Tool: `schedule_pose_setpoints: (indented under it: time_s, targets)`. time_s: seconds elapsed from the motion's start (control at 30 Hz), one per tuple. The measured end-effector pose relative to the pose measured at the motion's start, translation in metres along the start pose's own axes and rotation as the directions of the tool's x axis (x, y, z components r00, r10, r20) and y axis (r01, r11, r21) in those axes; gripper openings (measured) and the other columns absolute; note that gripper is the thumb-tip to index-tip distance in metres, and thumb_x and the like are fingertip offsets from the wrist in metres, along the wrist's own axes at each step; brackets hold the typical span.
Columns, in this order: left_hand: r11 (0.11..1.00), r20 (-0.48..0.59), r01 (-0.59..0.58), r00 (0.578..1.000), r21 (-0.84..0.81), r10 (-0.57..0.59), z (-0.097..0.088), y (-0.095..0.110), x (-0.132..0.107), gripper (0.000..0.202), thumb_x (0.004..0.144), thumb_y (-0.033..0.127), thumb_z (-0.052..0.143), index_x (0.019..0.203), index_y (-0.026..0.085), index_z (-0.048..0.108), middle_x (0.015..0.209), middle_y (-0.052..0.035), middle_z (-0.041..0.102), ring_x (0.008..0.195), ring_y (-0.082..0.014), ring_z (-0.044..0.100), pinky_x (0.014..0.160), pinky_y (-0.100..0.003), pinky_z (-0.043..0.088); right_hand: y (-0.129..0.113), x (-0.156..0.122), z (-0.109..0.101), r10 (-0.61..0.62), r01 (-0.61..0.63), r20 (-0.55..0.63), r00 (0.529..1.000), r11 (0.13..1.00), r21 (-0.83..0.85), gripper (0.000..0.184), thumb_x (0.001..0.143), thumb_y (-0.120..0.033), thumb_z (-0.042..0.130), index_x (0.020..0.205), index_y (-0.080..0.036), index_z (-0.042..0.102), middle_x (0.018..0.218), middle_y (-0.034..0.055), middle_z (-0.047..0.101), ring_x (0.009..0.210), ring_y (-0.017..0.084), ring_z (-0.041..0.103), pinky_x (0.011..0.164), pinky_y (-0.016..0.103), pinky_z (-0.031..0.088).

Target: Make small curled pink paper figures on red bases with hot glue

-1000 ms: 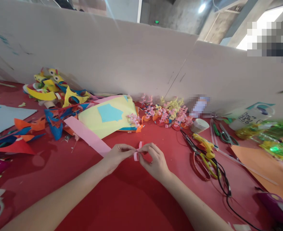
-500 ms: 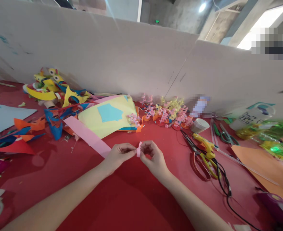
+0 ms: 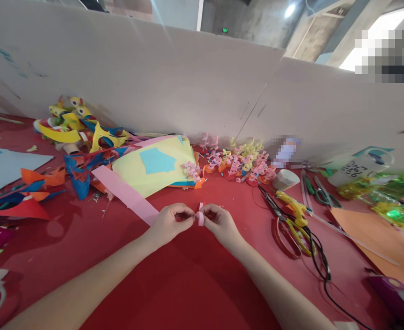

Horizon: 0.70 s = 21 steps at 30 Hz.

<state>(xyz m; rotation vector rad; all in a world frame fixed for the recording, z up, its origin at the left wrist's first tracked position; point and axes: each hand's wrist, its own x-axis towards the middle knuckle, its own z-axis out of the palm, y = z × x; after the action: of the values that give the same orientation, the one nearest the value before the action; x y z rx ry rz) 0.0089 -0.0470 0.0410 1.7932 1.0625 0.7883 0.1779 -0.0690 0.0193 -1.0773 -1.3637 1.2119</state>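
Note:
My left hand (image 3: pixel 169 223) and my right hand (image 3: pixel 220 222) meet over the red table (image 3: pixel 188 279), fingertips pinched together on a small pink paper strip (image 3: pixel 199 217) that is curled between them. Both hands are closed on it. A long pink paper band (image 3: pixel 124 193) lies just left of my left hand, running up toward a yellow sheet with a blue cut-out (image 3: pixel 155 167). A heap of small pink and yellow curled paper pieces (image 3: pixel 241 162) lies beyond my hands near the wall.
Coloured paper scraps and cut shapes (image 3: pixel 74 142) pile at the left. Scissors (image 3: pixel 289 231), a yellow glue gun (image 3: pixel 293 208) with a black cord, a tape roll (image 3: pixel 284 178) and an orange sheet (image 3: pixel 377 238) lie at the right. A white partition (image 3: pixel 188 82) backs the table.
My fingers have kept working the pink strip; the right hand has turned and closed in, and the strip is now rolled tighter between the fingertips. Arms hardly moved.

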Motion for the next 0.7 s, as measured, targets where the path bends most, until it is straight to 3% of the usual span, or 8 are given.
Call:
schedule_pose_setpoints:
  time_s: [0.23, 0.5, 0.7]
  targets:
    - [0.997, 0.033, -0.029, 0.999, -0.077, 0.031, 0.0027, -0.0034, 0.0018, 0.015, 0.079, 0.029, 0.058, 0.078, 0.018, 0.068, 0.075, -0.0022, 0.065, 0.072, -0.0152, 0.060, 0.068, -0.026, 0.046, 0.0013, 0.0019, -0.0007, 0.071, -0.071, -0.003, 0.997, 0.995, 0.065, 0.021, 0.072, -0.036, 0.064, 0.066, -0.019, 0.054, 0.064, -0.0019, 0.053, 0.059, 0.011, 0.047, 0.057, 0.024, 0.039]
    - [0.996, 0.038, -0.092, 0.995, 0.014, 0.092, 0.0015, -0.0018, 0.0005, 0.014, 0.081, 0.024, 0.056, 0.076, 0.019, 0.068, 0.077, -0.0023, 0.065, 0.073, -0.0147, 0.060, 0.070, -0.025, 0.046, 0.0028, 0.0028, -0.0037, 0.073, -0.074, 0.024, 0.997, 0.997, 0.013, 0.021, 0.071, -0.034, 0.065, 0.063, -0.018, 0.054, 0.061, -0.0025, 0.052, 0.056, 0.010, 0.045, 0.053, 0.023, 0.036]
    - [0.997, 0.056, -0.038, 0.998, 0.064, 0.034, -0.0009, -0.0005, 0.0027, 0.016, 0.081, 0.029, 0.056, 0.076, 0.018, 0.067, 0.076, -0.0027, 0.064, 0.073, -0.0161, 0.061, 0.068, -0.026, 0.046, 0.0004, 0.0027, -0.0075, 0.066, -0.068, -0.028, 0.997, 0.997, -0.047, 0.027, 0.072, -0.038, 0.065, 0.057, -0.018, 0.058, 0.051, -0.0028, 0.050, 0.050, 0.010, 0.044, 0.050, 0.023, 0.036]
